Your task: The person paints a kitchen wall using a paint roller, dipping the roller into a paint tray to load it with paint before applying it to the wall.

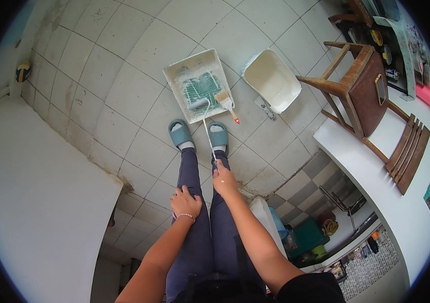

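My right hand (224, 180) is closed round the handle of a paint roller (206, 121), whose roller head rests in the lower part of a paint tray (174, 83). White paint lies over the tray's green ribbed bottom. A flat paintbrush (225, 101) with a red-tipped handle lies across the tray's right side, its handle sticking out over the edge. My left hand (185, 203) rests on my left knee with its fingers spread and holds nothing. Right of the tray stands a whitish bucket (272, 81), with a small flat tool (265, 108) beside it on the floor.
My feet in green slippers (180, 133) are just below the tray. A wooden chair (359, 91) with a phone (380, 90) on its seat stands at the right, by a white curved counter (361, 164). A white wall (38, 202) is at left, with a ball (22, 72) above.
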A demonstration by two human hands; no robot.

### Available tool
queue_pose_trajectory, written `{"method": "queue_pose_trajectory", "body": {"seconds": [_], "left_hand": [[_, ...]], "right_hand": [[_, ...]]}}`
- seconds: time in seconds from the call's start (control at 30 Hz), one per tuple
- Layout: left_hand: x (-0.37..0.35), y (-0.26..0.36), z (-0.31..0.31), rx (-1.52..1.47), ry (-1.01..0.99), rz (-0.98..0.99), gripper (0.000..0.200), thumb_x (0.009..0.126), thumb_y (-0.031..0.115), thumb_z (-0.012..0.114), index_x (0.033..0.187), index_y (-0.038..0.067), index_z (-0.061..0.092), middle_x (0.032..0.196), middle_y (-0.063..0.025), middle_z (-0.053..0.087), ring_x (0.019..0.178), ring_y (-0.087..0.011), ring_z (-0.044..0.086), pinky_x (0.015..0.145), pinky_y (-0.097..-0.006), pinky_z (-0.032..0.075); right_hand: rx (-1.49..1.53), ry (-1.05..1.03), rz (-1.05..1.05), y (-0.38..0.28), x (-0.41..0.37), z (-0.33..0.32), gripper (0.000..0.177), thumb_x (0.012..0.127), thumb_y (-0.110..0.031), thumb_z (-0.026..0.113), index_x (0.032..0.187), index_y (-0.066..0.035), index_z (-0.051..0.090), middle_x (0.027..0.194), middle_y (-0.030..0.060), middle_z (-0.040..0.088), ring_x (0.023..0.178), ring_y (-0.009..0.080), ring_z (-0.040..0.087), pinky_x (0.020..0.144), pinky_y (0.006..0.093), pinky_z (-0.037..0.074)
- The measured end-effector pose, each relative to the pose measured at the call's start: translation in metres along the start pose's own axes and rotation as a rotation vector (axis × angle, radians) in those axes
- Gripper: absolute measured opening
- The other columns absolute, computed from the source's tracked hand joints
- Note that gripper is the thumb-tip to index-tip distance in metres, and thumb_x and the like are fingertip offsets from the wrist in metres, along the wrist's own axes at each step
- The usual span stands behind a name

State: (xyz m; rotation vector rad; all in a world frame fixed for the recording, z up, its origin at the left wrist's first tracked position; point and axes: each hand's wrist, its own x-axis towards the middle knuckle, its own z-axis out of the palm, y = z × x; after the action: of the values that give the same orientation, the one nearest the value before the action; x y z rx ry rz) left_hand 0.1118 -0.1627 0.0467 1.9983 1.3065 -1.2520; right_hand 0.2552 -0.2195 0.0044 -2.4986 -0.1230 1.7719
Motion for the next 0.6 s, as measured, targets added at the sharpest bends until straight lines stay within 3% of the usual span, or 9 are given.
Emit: {"method": "queue_pose_trajectory", "body": {"seconds": [0.1,0.3,0.53,0.6], "left_hand": [[0.000,-0.001,0.002,0.006,0.048,0.023,0.041,0.075,0.032,0.061,0.102,0.002,0.055,0.101,-0.0175,0.056,0.089,-0.0346,0.060,0.077,-0.0433,0.048],[-0.002,0.002,0.001,0.008,0.043,-0.003,0.041,0.074,0.032,0.062,0.102,0.003,0.054,0.099,-0.0168,0.056,0.090,-0.0348,0.060,0.077,-0.0438,0.048],[0.001,0.005,-0.002,0.021,0.031,0.016,0.040,0.075,0.032,0.061,0.102,0.004,0.054,0.099,-0.0164,0.056,0.088,-0.0344,0.061,0.075,-0.0444,0.049],[0.000,0.007,-0.004,0.011,0.018,0.009,0.040,0.075,0.032,0.061,0.102,0.004,0.054,0.099,-0.0161,0.056,0.090,-0.0342,0.060,0.076,-0.0450,0.049]], "right_hand": [[0.007,0.075,-0.128,-0.033,0.017,0.000,0.050,0.092,-0.021,0.047,0.141,-0.014,0.041,0.104,0.0268,0.064,0.098,0.0424,0.062,0.086,0.0486,0.048],[0.126,0.040,-0.106,-0.093,0.032,-0.020,0.048,0.092,-0.020,0.047,0.140,-0.012,0.041,0.106,0.0256,0.064,0.100,0.0422,0.061,0.085,0.0493,0.048],[0.021,0.042,-0.064,-0.017,-0.018,0.007,0.049,0.093,-0.018,0.045,0.141,-0.010,0.039,0.101,0.0290,0.063,0.090,0.0450,0.063,0.079,0.0501,0.050],[0.116,-0.032,0.019,-0.011,-0.019,0.007,0.050,0.093,-0.018,0.045,0.142,-0.010,0.038,0.101,0.0298,0.063,0.092,0.0458,0.062,0.082,0.0507,0.048]]}}
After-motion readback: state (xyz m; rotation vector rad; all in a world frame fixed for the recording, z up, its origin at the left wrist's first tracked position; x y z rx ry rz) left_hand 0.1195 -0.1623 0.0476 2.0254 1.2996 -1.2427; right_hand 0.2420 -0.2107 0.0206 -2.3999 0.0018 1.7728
